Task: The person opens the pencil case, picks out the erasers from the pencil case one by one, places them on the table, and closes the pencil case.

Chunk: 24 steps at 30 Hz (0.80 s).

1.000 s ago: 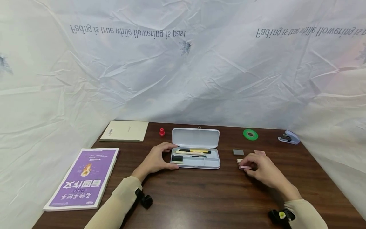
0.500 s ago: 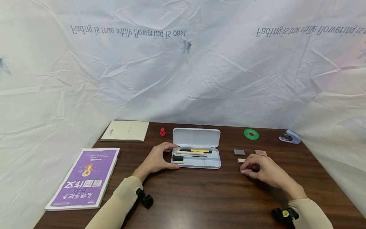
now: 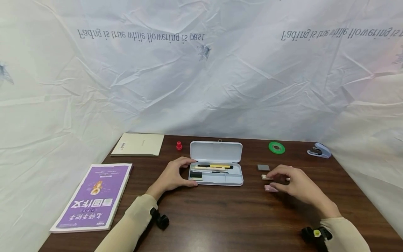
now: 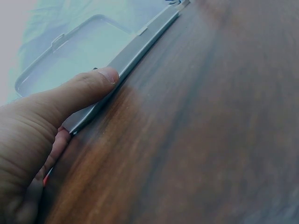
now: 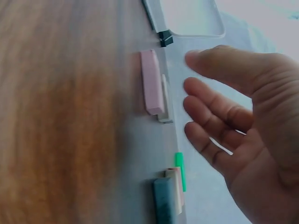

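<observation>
A white pencil case [image 3: 217,179] lies with its lid raised, holding a yellow-and-black pen [image 3: 217,166], other pens and a small black item [image 3: 196,174]. My left hand [image 3: 171,175] grips its left end, thumb at the front edge and fingers at the back corner; the left wrist view shows the thumb [image 4: 88,86] pressed against the side. Just over a small pink eraser [image 3: 271,188] on the table, my right hand [image 3: 296,182] has its thumb and fingers spread apart. In the right wrist view, a gap separates these fingertips from the pink eraser [image 5: 152,84].
Near the right hand lie a grey block [image 3: 263,167] and a cream block [image 3: 266,177]. Farther back are a green tape roll [image 3: 276,147], a stapler [image 3: 319,151] and a red stamp-like piece [image 3: 179,145]. A purple book [image 3: 91,196] and a cream notebook [image 3: 138,144] lie at left.
My right hand has let go of the pink eraser, which now lies on the table; its fingers have spread and lifted slightly. The left hand stays at the pencil case.
</observation>
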Each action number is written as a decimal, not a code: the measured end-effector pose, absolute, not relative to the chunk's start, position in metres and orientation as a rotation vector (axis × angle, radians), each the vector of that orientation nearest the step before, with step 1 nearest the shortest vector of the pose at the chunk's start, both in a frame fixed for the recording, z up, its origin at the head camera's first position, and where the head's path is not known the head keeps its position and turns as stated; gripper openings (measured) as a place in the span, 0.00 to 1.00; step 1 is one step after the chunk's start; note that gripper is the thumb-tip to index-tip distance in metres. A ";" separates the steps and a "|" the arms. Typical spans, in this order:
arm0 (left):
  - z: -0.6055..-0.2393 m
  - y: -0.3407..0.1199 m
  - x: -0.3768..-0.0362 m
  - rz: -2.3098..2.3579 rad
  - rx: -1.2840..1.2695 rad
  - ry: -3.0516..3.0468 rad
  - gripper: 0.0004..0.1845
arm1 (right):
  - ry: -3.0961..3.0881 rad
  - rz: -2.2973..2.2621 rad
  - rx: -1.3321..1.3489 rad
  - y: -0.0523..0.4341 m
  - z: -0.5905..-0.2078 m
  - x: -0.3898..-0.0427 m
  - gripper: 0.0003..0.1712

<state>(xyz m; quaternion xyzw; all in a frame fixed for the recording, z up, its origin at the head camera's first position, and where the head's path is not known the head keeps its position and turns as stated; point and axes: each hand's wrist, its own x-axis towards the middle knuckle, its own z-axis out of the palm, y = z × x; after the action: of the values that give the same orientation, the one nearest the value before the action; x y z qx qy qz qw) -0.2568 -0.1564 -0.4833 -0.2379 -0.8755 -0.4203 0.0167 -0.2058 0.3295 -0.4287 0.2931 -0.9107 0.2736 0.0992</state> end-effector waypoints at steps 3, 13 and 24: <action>-0.483 -0.156 -0.257 -1.307 -0.736 -2.719 0.45 | -2.675 0.867 0.825 0.325 -0.423 -0.207 0.19; -0.483 -0.157 -0.257 -1.304 -0.734 -2.721 0.45 | -2.639 0.924 0.782 0.295 -0.413 -0.217 0.24; -0.482 -0.156 -0.257 -1.312 -0.737 -2.723 0.45 | -2.539 1.182 0.902 0.245 -0.399 -0.236 0.29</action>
<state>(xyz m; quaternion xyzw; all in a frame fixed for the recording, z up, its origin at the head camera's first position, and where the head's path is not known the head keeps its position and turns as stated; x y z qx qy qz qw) -0.2571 -0.1559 -0.4819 -0.2369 -0.8752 -0.4216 0.0154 -0.2362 0.2452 -0.3988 0.3051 -0.8587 0.3997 0.0992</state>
